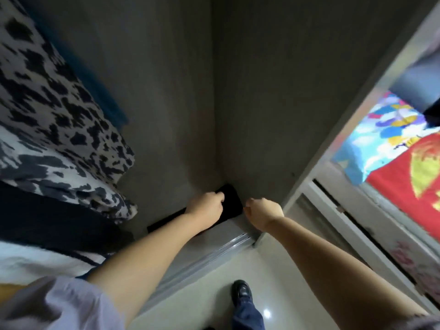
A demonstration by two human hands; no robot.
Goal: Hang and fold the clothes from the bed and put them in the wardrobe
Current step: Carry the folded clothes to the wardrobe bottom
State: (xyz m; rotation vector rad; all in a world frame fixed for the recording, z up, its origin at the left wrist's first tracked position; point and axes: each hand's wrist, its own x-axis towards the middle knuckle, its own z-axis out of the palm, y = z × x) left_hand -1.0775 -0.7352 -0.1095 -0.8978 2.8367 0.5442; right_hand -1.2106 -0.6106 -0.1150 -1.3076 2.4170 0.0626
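Down on the wardrobe floor [228,231], the left hand [206,204] gripped black folded cloth [229,201]; the right hand [263,211] was curled at its edge, grip unclear.

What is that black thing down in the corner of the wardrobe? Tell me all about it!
The black folded cloth looks soft, plain and dark, folded flat. It lies on the grey wardrobe floor, pushed into the back corner. The left hand rests on it with fingers curled at its edge. The right hand hovers just beside it, fingers curled.

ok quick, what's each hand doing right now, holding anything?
Left hand: grips the black cloth on the wardrobe floor.
Right hand: fingers curled at the cloth's edge; grip cannot be told.
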